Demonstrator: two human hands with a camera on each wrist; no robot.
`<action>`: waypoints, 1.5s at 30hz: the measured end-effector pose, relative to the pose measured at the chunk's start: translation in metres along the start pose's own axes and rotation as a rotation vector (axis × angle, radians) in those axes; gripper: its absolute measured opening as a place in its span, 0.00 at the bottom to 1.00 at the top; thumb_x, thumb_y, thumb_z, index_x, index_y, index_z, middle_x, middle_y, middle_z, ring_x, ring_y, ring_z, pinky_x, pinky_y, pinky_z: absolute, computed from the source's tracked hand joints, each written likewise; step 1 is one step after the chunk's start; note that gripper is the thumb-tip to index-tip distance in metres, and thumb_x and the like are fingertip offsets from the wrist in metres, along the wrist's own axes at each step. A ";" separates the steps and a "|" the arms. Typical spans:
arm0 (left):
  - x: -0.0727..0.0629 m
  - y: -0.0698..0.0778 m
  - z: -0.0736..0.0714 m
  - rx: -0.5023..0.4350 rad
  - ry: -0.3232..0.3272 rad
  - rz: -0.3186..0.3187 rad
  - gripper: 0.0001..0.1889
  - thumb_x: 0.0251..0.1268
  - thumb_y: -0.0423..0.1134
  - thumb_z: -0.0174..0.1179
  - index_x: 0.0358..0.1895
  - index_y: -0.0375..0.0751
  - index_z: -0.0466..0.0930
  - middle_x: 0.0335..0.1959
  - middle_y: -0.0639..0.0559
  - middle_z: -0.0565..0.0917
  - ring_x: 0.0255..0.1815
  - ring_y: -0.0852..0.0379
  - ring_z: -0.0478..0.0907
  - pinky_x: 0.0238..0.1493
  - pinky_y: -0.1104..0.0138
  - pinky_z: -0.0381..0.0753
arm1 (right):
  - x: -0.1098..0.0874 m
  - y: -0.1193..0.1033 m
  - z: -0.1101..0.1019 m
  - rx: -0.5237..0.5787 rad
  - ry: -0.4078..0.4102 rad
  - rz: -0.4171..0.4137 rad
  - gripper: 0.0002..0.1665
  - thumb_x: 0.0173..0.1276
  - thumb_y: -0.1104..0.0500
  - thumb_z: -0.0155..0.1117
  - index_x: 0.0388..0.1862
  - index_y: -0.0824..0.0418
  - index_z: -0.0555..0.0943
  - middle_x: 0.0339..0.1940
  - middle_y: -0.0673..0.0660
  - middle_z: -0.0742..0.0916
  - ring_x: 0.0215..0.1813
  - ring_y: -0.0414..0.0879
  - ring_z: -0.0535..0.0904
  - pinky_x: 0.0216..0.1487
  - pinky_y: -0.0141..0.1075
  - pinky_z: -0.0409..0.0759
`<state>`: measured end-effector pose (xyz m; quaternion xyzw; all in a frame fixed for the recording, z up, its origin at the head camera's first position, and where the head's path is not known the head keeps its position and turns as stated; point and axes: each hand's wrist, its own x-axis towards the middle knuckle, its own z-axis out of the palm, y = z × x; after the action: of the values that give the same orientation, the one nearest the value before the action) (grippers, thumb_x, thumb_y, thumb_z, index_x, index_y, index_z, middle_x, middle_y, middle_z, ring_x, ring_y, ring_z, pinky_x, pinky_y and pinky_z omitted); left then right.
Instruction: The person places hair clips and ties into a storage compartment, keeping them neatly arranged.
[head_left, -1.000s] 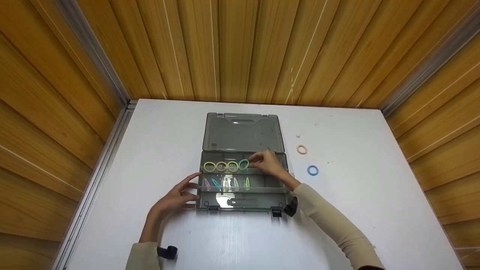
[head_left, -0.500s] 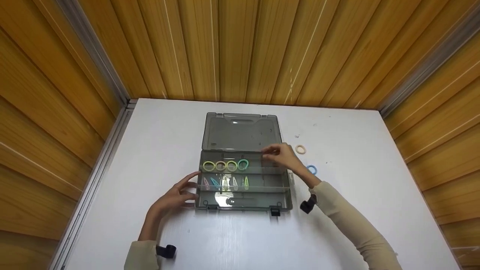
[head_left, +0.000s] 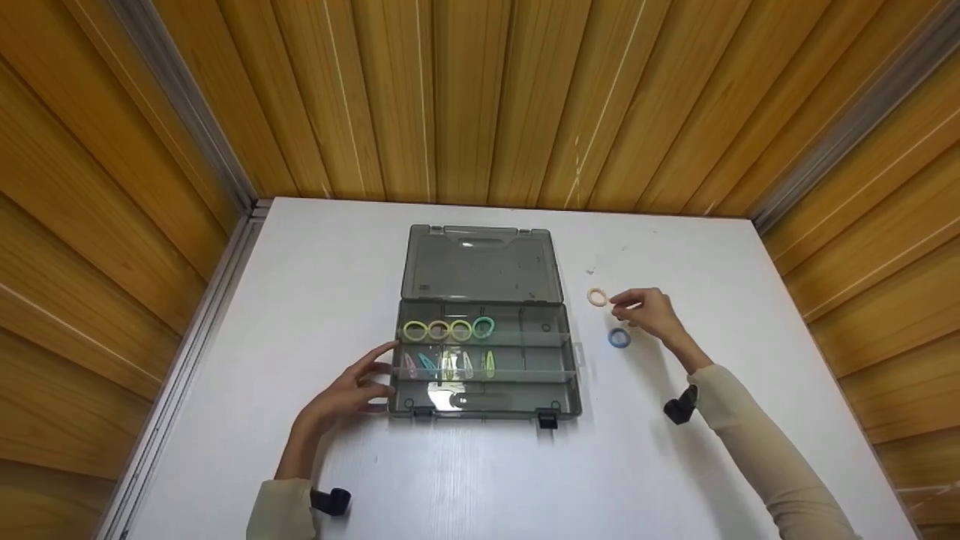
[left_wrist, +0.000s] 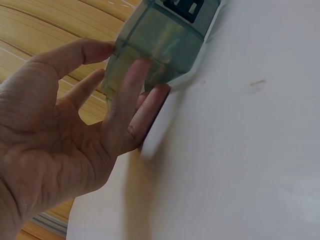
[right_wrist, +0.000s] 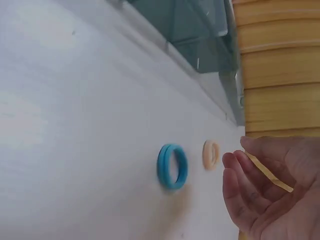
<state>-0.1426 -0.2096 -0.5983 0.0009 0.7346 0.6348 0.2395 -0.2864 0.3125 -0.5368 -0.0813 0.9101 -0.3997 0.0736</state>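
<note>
A translucent grey organizer box (head_left: 480, 397) lies with its lid thrown back. My left hand (head_left: 346, 394) rests its spread fingertips along the box's left side, as the left wrist view (left_wrist: 75, 120) shows too. In the back row stand hair ties: a yellow one (head_left: 415, 331), a tan one, another yellow one and a teal one (head_left: 484, 327). Several snap hair clips (head_left: 466, 365) lie in the middle row. Out on the table my right hand (head_left: 651, 311) hovers with bent, unclosed fingers, beside a peach hair tie (head_left: 597, 298). Below that lies a blue hair tie (right_wrist: 172, 166).
The white table (head_left: 465, 480) reaches to wood-look panel walls (head_left: 465, 105) at the back and sides. The box's lid (head_left: 480, 264) lies flat behind it, and a black latch (head_left: 548, 420) juts from its front edge. The front row holds no clips or ties.
My right hand has left the teal hair tie in the back row and moved right, out of the box, to the peach one. The left hand has stayed at the box's side.
</note>
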 end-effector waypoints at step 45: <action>-0.003 0.003 0.003 0.004 0.017 -0.002 0.43 0.65 0.31 0.62 0.81 0.63 0.56 0.71 0.32 0.66 0.60 0.43 0.80 0.61 0.47 0.85 | 0.004 -0.075 0.042 0.132 -0.067 -0.200 0.09 0.67 0.68 0.70 0.45 0.73 0.87 0.41 0.71 0.90 0.39 0.66 0.90 0.36 0.36 0.91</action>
<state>-0.1397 -0.2069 -0.5947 -0.0049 0.7379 0.6331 0.2339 -0.2756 0.2314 -0.5097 -0.1800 0.8662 -0.4610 0.0686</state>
